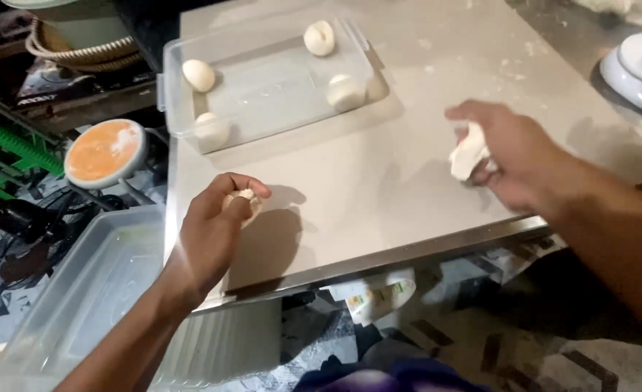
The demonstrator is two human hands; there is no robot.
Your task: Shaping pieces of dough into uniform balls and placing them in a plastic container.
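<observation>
Dough everywhere on this one lol. Left hand is curled shut around a small dough ball, pressing it near the front-left corner of the steel table, fingers wrapped over the top so only a bit of the ball peeks out. Right hand is over on the right side of the table, closed on a bigger white lump of dough that sticks out between thumb and fingers; can't tell if it's touching the surface or lifted just off it. The two hands are well apart. At the back of the table sits a clear plastic tray with four rounded dough balls in it, spread out toward the corners, none touching each other. Off the left edge of the table, lower down, there's another clear plastic tub, and beyond it a round white lid or bowl with orange stuff inside. Woven basket up in the top left corner, and a round white object at the far right edge, partly cut off.
</observation>
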